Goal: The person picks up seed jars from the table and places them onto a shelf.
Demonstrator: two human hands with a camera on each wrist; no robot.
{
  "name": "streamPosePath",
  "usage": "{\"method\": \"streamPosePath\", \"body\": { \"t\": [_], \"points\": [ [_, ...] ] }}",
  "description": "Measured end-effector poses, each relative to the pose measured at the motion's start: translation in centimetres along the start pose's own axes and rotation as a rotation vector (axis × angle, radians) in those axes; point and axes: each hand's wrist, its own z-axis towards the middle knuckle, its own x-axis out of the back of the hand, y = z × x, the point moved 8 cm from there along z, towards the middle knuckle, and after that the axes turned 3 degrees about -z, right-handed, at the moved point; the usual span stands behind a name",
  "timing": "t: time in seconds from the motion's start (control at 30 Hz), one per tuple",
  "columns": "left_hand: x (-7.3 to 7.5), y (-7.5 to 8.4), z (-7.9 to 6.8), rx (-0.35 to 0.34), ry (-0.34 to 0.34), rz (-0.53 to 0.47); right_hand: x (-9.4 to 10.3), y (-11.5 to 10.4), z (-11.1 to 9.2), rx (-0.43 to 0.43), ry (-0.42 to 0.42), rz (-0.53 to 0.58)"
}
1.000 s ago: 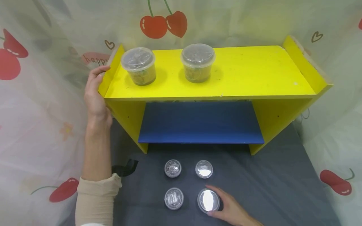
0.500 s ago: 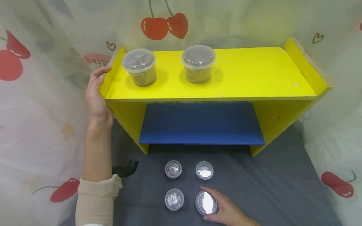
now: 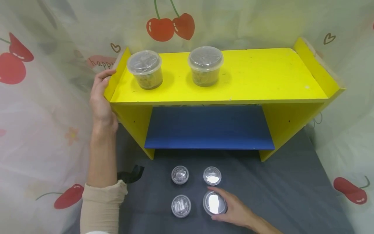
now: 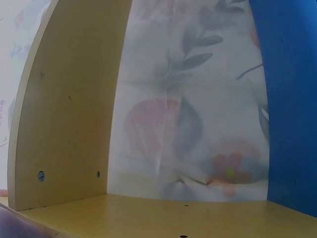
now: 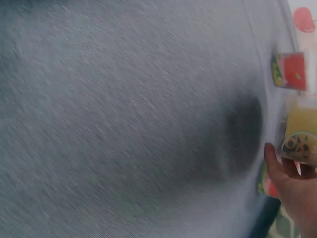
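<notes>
My left hand [image 3: 101, 102] grips the left side panel of a yellow and blue shelf unit [image 3: 263, 74], fingertips over its upper edge. In the left wrist view the unit's inner boards [image 4: 69, 104] show, with almost none of the hand. My right hand [image 3: 235, 209] holds a lidded clear plastic tub [image 3: 214, 203] between thumb and fingers. Its lid shines brightly from above. In the right wrist view this tub [image 5: 302, 131] has a yellow label, with the right hand [image 5: 297, 196] around its near side. A similar lidded tub [image 3: 181, 206] stands to its left.
Two smaller lidded cups, left [image 3: 180, 175] and right [image 3: 212, 175], stand on the dark cloth [image 3: 286, 195] before the shelf. Two bigger tubs, left [image 3: 145, 70] and right [image 3: 205, 66], sit on top. A black strip [image 3: 130, 174] lies left. Cherry-print curtain [image 3: 248, 22] surrounds everything.
My right hand and its tub have shifted slightly left, then forward toward the shelf. The left hand keeps its grip on the side panel. The other tubs have not moved.
</notes>
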Motion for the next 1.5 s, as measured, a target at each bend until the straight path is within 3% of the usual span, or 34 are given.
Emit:
{"method": "streamPosePath", "body": {
  "t": [0.5, 0.9, 1.5],
  "points": [
    [0.0, -0.1, 0.0, -0.019, -0.013, -0.024, 4.7, -2.6, 2.8, -0.042, 0.003, 0.183],
    [-0.1, 0.0, 0.0, -0.021, -0.020, -0.034, 8.0, -3.8, 4.3, -0.021, 0.006, 0.185],
    [-0.2, 0.0, 0.0, -0.014, -0.025, -0.067, 12.4, -6.9, 6.2, 0.040, 0.031, 0.087]
  ]
}}
